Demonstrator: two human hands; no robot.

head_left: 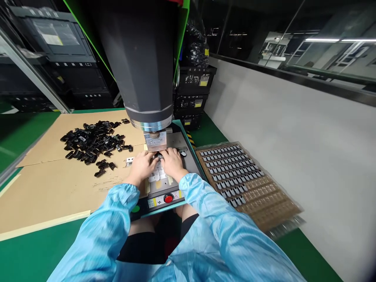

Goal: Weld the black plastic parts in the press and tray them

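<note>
Under the metal press head point(155, 141) of a large dark machine point(141, 58), my two hands meet over the machine's base plate point(176, 141). My left hand point(142, 166) has its fingers bent inward, the tips at a small dark part point(158, 155). From the other side, the fingers of my right hand point(173, 162) press at the same part. The fingers cover most of this part, so its exact shape is hidden. White pieces of tape or label point(157, 172) lie on the plate just below the hands.
A pile of small black parts point(91, 141) lies on the cardboard point(64, 176) to the left. On the right stands a tray point(273, 203) with rows of small grey pieces point(232, 164). A red button point(168, 198) sits at the machine's front. Black crates point(190, 102) are stacked behind.
</note>
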